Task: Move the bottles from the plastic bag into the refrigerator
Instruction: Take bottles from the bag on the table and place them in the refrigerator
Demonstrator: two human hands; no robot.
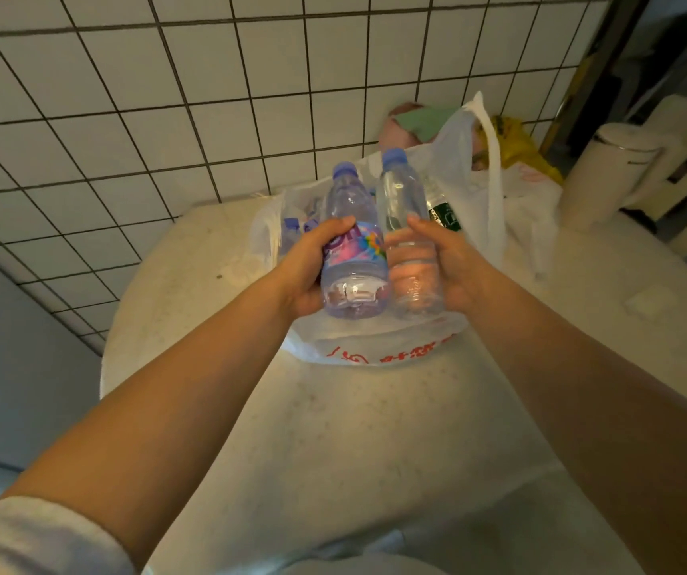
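Head view: my left hand (306,265) grips a labelled bottle (352,246), fingers (335,227) curled round its pink-blue label; my right hand (443,265) grips a clear bottle (406,226), fingers wrapped round the middle. Both bottles lifted just above the plastic bag (379,346) on the desk (366,441). More blue caps (292,225) sit inside the bag, so I judge it early: nothing in the fridge, which is out of view. Bottles ribbed, see-through plastic; bag thin, crinkly, white with red print; desk pale speckled stone, rounded edge
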